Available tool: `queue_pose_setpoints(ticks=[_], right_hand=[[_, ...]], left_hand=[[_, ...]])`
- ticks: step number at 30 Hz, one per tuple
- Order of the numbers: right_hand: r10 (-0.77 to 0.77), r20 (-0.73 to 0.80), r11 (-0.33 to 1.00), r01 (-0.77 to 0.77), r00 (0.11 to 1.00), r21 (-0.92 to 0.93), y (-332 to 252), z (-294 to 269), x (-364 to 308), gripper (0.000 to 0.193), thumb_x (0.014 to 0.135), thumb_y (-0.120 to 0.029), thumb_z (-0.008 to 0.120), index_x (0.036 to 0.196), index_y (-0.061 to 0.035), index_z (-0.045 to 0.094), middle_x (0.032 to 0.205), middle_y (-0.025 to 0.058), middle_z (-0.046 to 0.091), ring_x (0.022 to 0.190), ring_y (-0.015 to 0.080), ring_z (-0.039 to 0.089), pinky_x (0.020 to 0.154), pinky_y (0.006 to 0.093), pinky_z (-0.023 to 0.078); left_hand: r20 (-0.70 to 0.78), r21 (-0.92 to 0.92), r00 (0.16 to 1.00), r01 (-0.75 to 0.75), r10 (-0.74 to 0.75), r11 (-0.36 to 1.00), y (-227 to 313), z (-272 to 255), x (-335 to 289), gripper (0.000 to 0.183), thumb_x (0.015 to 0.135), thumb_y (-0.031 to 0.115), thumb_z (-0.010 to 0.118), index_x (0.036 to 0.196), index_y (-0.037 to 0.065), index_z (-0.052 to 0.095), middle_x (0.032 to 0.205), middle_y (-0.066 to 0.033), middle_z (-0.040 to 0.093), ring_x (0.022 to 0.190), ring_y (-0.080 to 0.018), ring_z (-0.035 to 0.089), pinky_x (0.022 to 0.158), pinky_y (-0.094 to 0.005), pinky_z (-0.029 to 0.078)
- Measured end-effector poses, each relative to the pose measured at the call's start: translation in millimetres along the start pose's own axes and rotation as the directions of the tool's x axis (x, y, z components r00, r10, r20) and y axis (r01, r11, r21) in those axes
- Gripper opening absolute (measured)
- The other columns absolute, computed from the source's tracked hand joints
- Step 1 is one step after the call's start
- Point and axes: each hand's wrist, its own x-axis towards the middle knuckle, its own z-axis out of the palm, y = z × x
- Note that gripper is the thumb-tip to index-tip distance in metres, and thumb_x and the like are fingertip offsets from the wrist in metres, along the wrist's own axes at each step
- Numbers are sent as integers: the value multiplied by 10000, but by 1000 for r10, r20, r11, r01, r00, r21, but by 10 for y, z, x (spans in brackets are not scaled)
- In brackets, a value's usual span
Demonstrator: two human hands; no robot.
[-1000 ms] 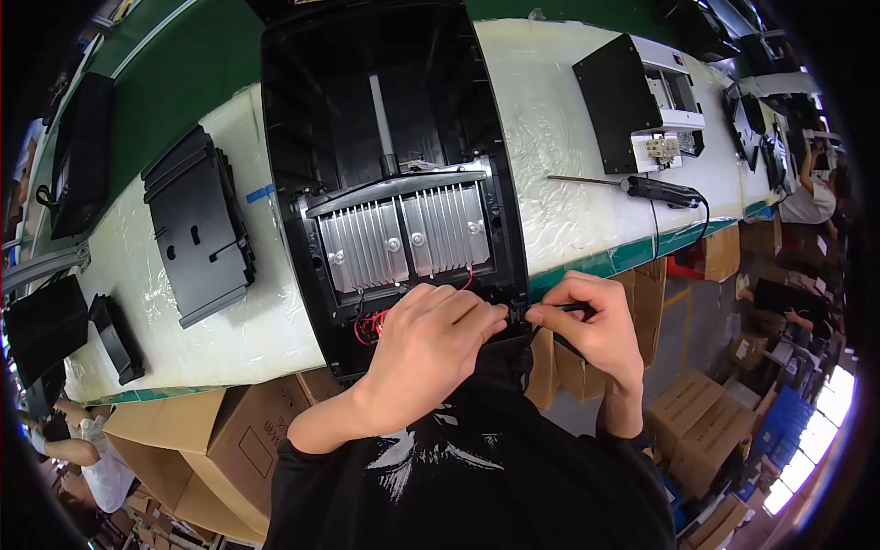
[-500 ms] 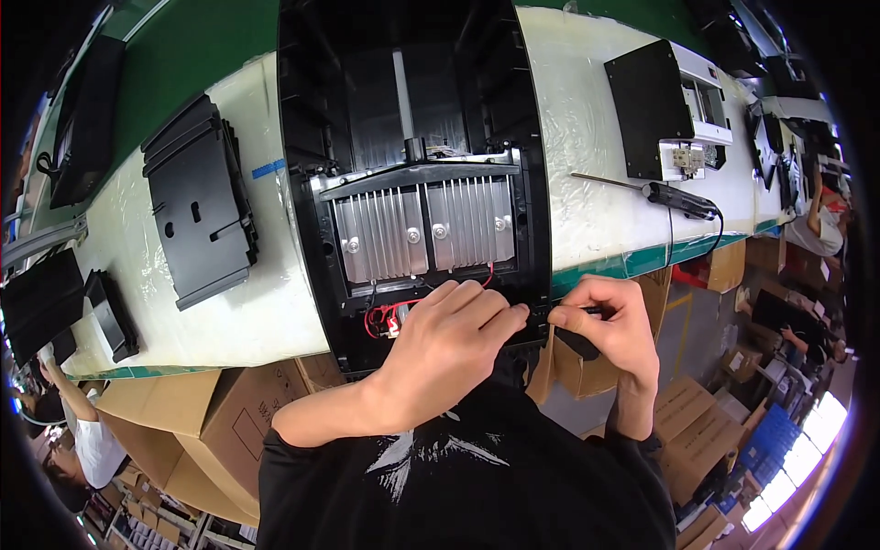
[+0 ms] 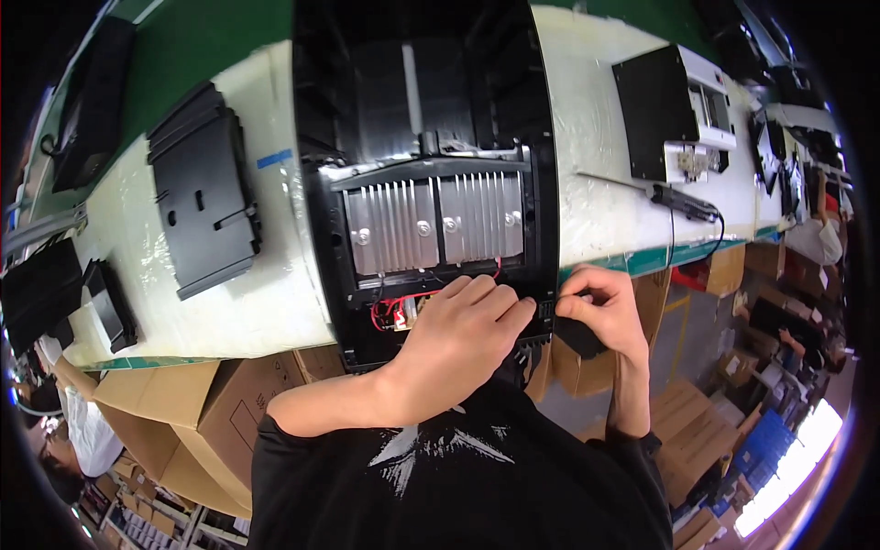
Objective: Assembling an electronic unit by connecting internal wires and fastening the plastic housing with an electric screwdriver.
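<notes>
A large black housing (image 3: 543, 211) lies open before me, with two silver finned heat sinks (image 3: 394, 225) screwed side by side inside it. Red wires (image 3: 379, 314) and a small white connector (image 3: 401, 320) show at its near end. My left hand (image 3: 463, 335) reaches over that end, fingers curled, fingertips at a small black slotted part (image 3: 546, 310) by the right wall. Just outside the same wall is my right hand (image 3: 600, 307), thumb and index finger pinched together. Whatever either hand grips is hidden. Below the right hand a dark flap-like piece (image 3: 579, 337) is partly visible.
Left on the table (image 3: 289, 220) lies a black plastic panel (image 3: 203, 197). To the right are a corded electric screwdriver (image 3: 683, 203) and a black-and-white boxy unit (image 3: 653, 115). Open cardboard boxes (image 3: 183, 403) stand below the near edge. Other people are at both sides.
The housing and table appear slightly further right in view. My right hand has shifted a little left and down relative to the scene; the dark object between its fingers no longer shows.
</notes>
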Motion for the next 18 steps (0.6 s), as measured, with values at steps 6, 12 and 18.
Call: queue_pose_setpoints(ticks=[6, 12, 18], right_hand=[[-138, -31, 988, 135, 990, -69, 94, 5, -27, 202, 739, -82, 701, 880, 10, 589, 767, -3, 515, 687, 63, 468, 629, 208, 369], [-320, -328, 947, 304, 889, -101, 54, 34, 50, 157, 889, -151, 568, 951, -8, 586, 873, 25, 574, 775, 75, 510, 701, 218, 393], [-397, -265, 917, 388, 878, -91, -209, 179, 128, 88, 879, -80, 569, 920, -4, 583, 813, 16, 562, 729, 75, 514, 670, 210, 396]], left_hand=[[-396, 94, 904, -135, 162, 986, 41, -260, -168, 209, 702, 23, 649, 909, 23, 622, 923, -53, 612, 840, -200, 591, 726, -309, 440], [-804, 308, 548, 715, -230, 628, -975, -1065, -518, 794, 686, 322, 754, 1329, 42, 381, 1346, -245, 348, 1241, -425, 331, 1006, -531, 275], [-767, 254, 427, 887, -479, 384, -1373, -1089, -648, 1007, 601, 435, 765, 1410, 91, 273, 1405, -295, 211, 1256, -512, 252, 982, -664, 201]])
